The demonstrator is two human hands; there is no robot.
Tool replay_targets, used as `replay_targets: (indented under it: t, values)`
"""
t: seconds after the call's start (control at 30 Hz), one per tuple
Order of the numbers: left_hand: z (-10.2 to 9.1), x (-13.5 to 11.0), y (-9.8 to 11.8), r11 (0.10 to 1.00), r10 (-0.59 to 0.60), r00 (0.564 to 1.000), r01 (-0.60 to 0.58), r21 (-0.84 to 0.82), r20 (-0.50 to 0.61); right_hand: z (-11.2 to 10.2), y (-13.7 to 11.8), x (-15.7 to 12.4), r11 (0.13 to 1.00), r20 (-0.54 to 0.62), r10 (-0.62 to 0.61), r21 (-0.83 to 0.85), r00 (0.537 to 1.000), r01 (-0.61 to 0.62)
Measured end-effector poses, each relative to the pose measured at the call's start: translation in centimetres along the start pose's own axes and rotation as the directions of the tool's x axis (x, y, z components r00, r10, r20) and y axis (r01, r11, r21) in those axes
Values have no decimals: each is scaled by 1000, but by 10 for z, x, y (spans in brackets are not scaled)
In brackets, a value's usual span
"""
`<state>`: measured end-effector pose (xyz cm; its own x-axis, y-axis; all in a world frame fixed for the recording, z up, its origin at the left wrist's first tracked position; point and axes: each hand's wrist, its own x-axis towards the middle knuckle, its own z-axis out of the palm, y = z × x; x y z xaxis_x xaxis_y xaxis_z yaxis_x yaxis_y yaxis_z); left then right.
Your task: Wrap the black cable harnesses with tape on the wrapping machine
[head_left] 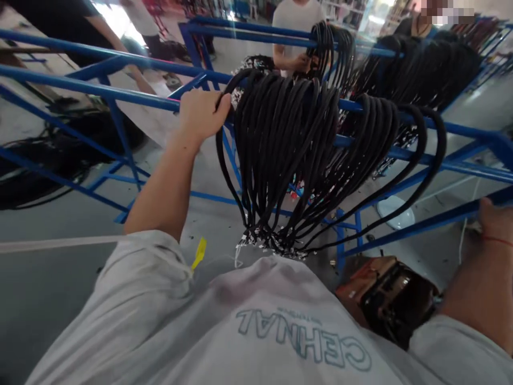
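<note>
My left hand (204, 112) is closed around the top blue rail (148, 99) of a rack, its thumb against the leftmost black cable (219, 144). Beside it, a thick bundle of black cables (276, 133) hangs looped over the rail, with loose ends gathered low near my shirt. Those ends carry small white and metallic tips (280, 240). At the right edge, my right hand (497, 219) is wrapped on a lower slanting blue bar (425, 222); it is blurred and partly cut off by the frame.
Another rack with black cables (428, 69) stands behind, where a person in a white shirt (298, 27) handles cables. A second person's arm (138, 77) reaches in at upper left. On the floor are a brown-and-black box-like object (388, 294), a white round dish (396, 213) and coiled black cable (48, 171).
</note>
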<state>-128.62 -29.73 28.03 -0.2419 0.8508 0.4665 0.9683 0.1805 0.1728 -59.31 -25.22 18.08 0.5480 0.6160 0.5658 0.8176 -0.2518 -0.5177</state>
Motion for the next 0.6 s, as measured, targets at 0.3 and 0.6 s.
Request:
replay_targets:
  t: [0.3,0.6]
  values:
    - [-14,-40,100,986,92,994,-99,-137,-55,-44,-169,-104,718,-23,-669,238,743,654]
    - [-14,-52,134,981,149,979,-129,-143,142,-10,-215,-104,867,173,-495,35,852,497]
